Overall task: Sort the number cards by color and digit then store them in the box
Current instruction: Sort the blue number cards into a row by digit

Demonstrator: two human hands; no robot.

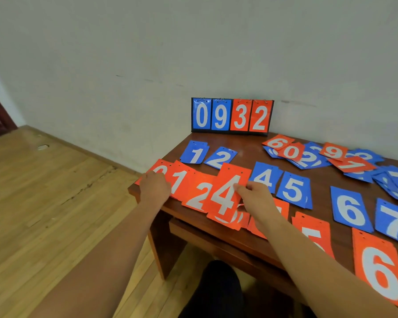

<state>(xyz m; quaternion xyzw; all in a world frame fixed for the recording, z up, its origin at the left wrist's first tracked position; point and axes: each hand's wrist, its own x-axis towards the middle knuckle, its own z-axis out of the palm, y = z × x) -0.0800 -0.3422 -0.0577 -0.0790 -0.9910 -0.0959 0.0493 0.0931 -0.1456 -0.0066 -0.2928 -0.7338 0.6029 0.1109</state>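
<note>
- Right hand (254, 198) pinches the red 4 card (228, 196), held over the row of red cards on the surface (246, 150).
- Left hand (154, 188) lies on the red 0 card (157, 167); I cannot tell whether it grips it.

scoreboard (232, 115) behind card rows (293, 189), pile (308, 158) right

Glossy plastic number cards (226, 193) lie on a polished wooden table (244, 145).
</note>
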